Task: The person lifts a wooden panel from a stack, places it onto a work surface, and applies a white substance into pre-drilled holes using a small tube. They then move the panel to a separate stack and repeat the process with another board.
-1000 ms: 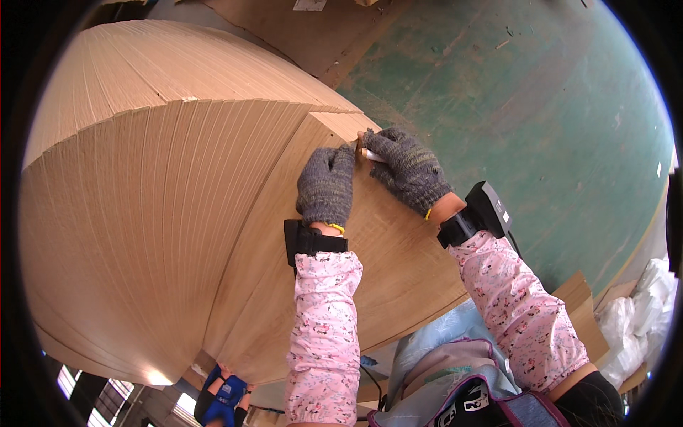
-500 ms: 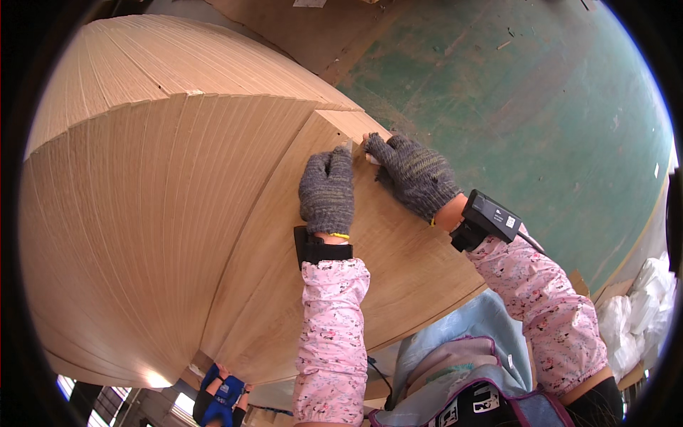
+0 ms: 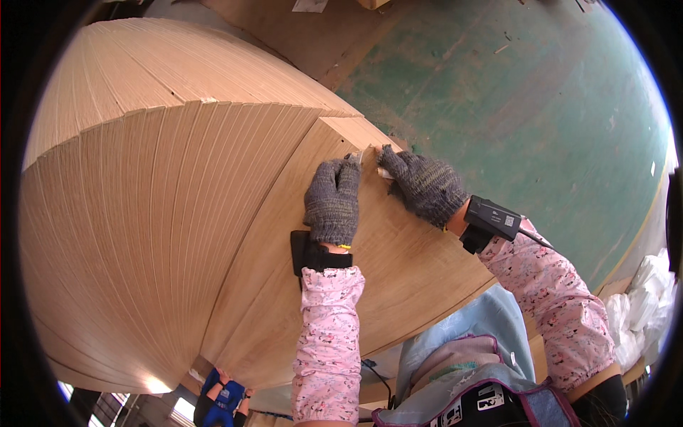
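My left hand (image 3: 332, 203), in a grey knitted glove, rests over the near face of a wood-grain panel (image 3: 398, 249), close to its far top edge. Its fingers are closed around a small pale piece (image 3: 357, 156) too small to name. To its right, my right hand (image 3: 429, 188), gloved alike, is closed at the panel's far right edge. Thumb and fingertips there meet beside something small and whitish (image 3: 385, 173), which may be a wrapped fingertip. The two hands' fingertips are close together but apart.
A long row of tightly packed wood-grain panels (image 3: 163, 199) stands at left. Green worn floor (image 3: 526, 135) lies beyond, with small scraps on it. White plastic bags (image 3: 644, 306) sit at far right. A person in blue (image 3: 225, 398) stands at the row's lower-left end.
Both hands have shifted slightly right and toward me in the picture, along with the panel's edge as the view moved. Their closed grips look much the same.
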Demonstrator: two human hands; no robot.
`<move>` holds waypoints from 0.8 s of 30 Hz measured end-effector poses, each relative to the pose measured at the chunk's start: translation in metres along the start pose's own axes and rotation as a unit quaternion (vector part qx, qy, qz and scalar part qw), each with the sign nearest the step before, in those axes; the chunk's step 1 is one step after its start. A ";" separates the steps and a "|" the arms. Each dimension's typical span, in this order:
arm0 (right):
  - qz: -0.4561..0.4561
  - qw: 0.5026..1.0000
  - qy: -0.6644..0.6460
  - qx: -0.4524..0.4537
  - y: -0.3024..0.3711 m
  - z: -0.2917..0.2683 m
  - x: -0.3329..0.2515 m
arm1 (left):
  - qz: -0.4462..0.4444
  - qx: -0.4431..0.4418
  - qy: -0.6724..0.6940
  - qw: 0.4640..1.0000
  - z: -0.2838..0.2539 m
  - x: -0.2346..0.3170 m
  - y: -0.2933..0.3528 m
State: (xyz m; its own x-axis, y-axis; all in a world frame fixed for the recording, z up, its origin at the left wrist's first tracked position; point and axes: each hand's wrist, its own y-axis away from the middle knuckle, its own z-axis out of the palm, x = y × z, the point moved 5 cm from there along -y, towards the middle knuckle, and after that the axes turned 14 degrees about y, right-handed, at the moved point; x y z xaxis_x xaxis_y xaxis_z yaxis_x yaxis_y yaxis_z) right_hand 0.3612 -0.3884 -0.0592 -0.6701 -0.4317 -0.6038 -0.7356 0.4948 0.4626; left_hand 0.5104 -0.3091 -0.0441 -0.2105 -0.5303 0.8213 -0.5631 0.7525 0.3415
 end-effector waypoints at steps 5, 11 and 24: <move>-0.070 0.985 0.043 0.150 0.014 0.000 0.007 | 0.128 -0.017 -0.092 0.987 -0.003 0.013 -0.002; -0.045 0.992 -0.016 0.114 0.017 0.004 0.013 | 0.164 -0.059 -0.133 0.976 0.005 0.021 -0.004; -0.083 0.984 -0.039 0.154 0.021 -0.002 0.011 | 0.120 -0.042 -0.144 0.981 0.006 0.017 -0.005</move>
State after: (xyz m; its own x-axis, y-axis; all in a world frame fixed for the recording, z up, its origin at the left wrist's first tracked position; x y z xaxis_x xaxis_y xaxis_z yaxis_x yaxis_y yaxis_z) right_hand 0.3385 -0.3839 -0.0550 -0.5249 -0.4734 -0.7074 -0.7612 0.6330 0.1412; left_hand 0.5046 -0.3244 -0.0343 -0.5523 -0.4130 0.7242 -0.4046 0.8923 0.2004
